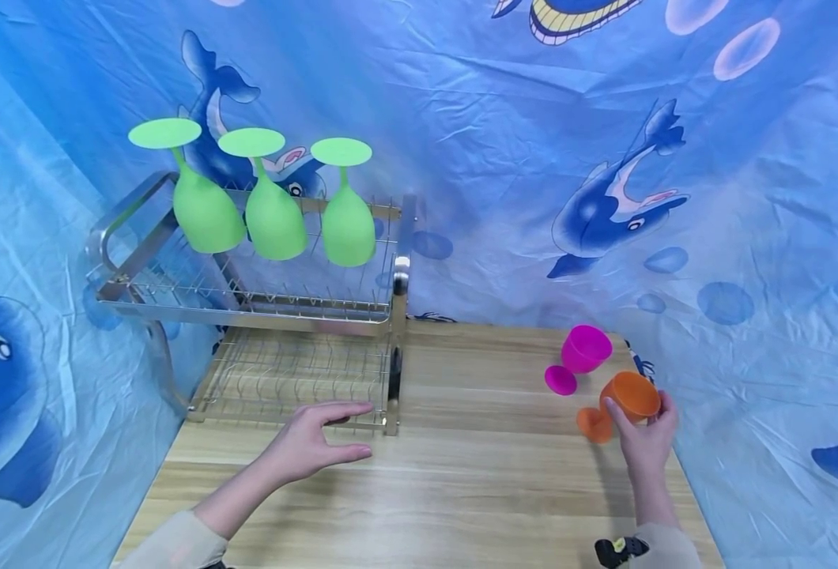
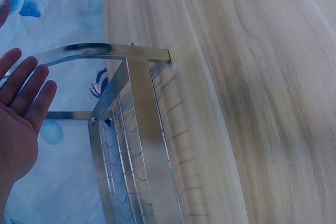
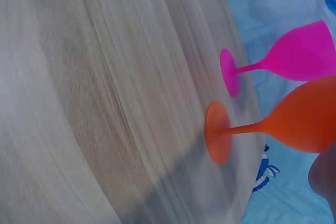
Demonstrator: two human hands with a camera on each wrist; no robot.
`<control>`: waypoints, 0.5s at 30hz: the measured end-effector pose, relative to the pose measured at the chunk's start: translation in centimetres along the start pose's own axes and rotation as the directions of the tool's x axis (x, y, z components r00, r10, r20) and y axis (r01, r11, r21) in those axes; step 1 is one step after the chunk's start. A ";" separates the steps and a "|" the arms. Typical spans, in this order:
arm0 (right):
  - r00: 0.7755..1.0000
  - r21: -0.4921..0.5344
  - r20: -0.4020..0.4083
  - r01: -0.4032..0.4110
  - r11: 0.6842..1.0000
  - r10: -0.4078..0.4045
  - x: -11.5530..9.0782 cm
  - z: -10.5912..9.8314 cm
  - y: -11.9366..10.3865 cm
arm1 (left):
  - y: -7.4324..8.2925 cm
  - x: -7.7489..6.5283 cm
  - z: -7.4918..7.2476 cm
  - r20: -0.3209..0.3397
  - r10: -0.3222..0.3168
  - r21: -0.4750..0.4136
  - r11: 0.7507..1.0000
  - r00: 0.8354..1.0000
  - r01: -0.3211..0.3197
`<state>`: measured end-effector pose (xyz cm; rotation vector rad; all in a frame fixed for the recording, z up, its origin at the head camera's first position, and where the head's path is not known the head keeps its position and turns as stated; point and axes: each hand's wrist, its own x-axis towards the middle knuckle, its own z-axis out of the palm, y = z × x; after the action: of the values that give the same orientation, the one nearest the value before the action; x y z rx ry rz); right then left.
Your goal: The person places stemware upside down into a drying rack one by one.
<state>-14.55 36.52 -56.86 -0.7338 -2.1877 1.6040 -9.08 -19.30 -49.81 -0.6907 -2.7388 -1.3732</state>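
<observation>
An orange wine glass (image 1: 630, 395) stands upright at the right of the wooden table, its round foot and thin stem plain in the right wrist view. My right hand (image 1: 648, 442) holds its bowl, thumb on the near left side and fingers round the right. Just behind it is a magenta wine glass (image 1: 586, 349), also upright and untouched. My left hand (image 1: 312, 442) hovers in front of the metal dish rack (image 1: 248, 320) with thumb and fingers spread and nothing between them. Three green wine glasses (image 1: 274, 221) hang upside down on the rack's upper tier.
The rack's lower tier (image 1: 298, 371) has thin wire dividers, and its right-hand post (image 1: 395, 356) rises near my left fingertips. Bare wooden tabletop (image 1: 476, 442) lies between the rack and the upright glasses. Blue dolphin-print sheeting (image 1: 476, 197) encloses the table's back and sides.
</observation>
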 end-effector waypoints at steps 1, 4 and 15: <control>1.000 0.006 -0.004 -0.006 1.000 0.006 0.0 0.1 0.0 | 0.0 0.0 0.0 -0.001 0.001 0.000 1.000 1.000 -0.001; 1.000 0.012 -0.013 -0.025 1.000 0.025 0.2 0.4 -0.2 | -0.1 0.0 0.0 0.001 0.001 -0.004 1.000 1.000 -0.001; 0.998 -0.011 -0.030 -0.059 0.998 0.059 0.1 0.8 -1.1 | -0.2 -0.2 0.1 0.011 -0.007 -0.010 1.000 1.000 0.007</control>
<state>-15.29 35.70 -56.10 -0.8273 -2.1757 1.5997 -9.00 -19.43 -50.08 -0.6918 -2.7473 -1.3898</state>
